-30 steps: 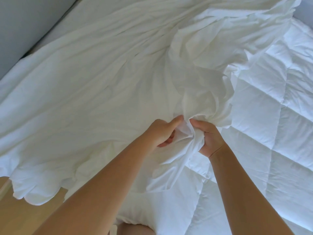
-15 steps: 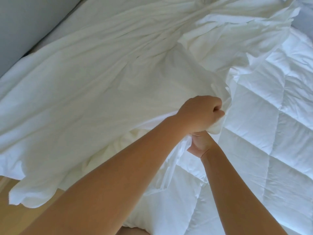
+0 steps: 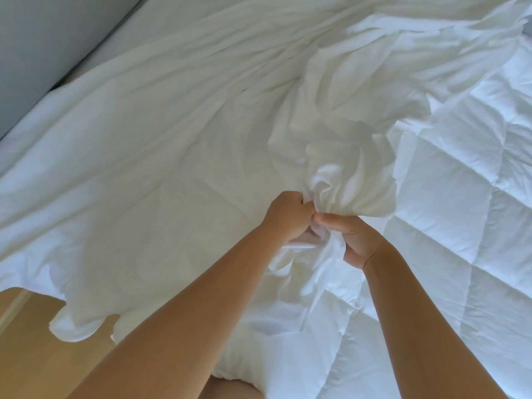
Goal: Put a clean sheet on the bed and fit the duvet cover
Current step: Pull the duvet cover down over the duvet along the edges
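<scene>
Change: left hand (image 3: 288, 217) has come down from its raised position above the right hand (image 3: 355, 240) and now sits just beside it, thumbs nearly touching. The lifted span of duvet cover (image 3: 172, 145) has settled flatter.
Duvet cover: smooth cream-white cloth, spread and creased over the left and far part of the bed. Its near edge hangs past the bed side, and one part is gathered into a bunch (image 3: 345, 180) just above the hands.
Hands: both are curled tight round the neck of that bunch, left from the left side and right from below. Neither is spread.
Duvet: quilted white filling (image 3: 466, 203), bare on the right and near side and under the cover elsewhere. Whether it is inside the cover or merely beneath it cannot be told.
Step in hand (judged): feeding the cover along hand over hand, with the lowered left hand taking a fresh hold.
Meaning for task (judged): fitting is partly done, since much of the duvet is still uncovered. The sheet's state cannot be seen.
Surroundings: a grey panel (image 3: 43, 38) lies at far left and wooden floor (image 3: 31, 341) at near left.
</scene>
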{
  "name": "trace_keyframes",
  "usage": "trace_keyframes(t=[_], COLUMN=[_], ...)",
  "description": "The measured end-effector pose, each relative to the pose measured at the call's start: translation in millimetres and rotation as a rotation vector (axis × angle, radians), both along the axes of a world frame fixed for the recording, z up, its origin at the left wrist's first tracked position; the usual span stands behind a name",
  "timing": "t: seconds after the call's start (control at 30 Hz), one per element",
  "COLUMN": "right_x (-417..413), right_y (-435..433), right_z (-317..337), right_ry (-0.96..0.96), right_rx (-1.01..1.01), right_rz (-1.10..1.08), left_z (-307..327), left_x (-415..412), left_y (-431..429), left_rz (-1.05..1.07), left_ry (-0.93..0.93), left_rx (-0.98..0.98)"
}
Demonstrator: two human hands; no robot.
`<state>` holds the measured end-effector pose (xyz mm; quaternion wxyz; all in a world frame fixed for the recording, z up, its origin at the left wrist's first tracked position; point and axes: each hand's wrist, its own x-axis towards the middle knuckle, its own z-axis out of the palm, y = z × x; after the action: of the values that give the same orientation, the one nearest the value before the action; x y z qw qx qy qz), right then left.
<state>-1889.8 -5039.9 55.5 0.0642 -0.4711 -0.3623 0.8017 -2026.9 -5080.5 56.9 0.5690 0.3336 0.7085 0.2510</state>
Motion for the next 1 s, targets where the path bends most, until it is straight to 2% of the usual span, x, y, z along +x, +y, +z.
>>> trace_keyframes(t=[0.1,0.17,0.27,0.37,0.43,0.5,0.53,0.57,0.63,0.7,0.77,0.83,1.0], right_x=[-6,-9,-10,-11,-12,-12,-10,-8,-6,-3,-2,1,-8], right_y=[5,7,7,-1,-4,-4,-3,-4,-8,-10,-8,-7,-7], right_z=[6,8,4,-2,-5,-5,-6,-6,-7,-7,-4,-2,4], right_ry=[-0.029,0.045,0.173,0.197,0.199,0.224,0.256,0.286,0.287,0.241,0.175,0.109,0.061], right_rx=[0.028,0.075,0.068,0.101,0.138,0.146,0.136,0.125,0.105,0.098,0.103,0.100,0.128], right_rz=[0.061,0.008,-0.083,-0.079,-0.099,-0.165,-0.189,-0.198,-0.196,-0.168,-0.101,-0.070,-0.110], left_z=[13,31,52,55,49,35,24,15,2,1,5,9,34], left_x=[-1,4,17,22,19,10,4,-3,-15,-16,-13,-8,1], left_y=[21,36,52,52,40,21,13,6,-5,-7,-2,7,45], left_rz=[0.056,0.023,-0.142,-0.216,-0.115,0.114,0.171,0.136,-0.099,-0.120,-0.041,0.034,0.019], left_ry=[0.074,0.055,0.030,-0.001,0.011,0.040,0.083,0.155,0.250,0.096,-0.082,-0.149,0.027], left_rx=[0.196,0.305,0.367,0.392,0.432,0.443,0.390,0.283,-0.001,-0.193,-0.242,-0.179,0.193])
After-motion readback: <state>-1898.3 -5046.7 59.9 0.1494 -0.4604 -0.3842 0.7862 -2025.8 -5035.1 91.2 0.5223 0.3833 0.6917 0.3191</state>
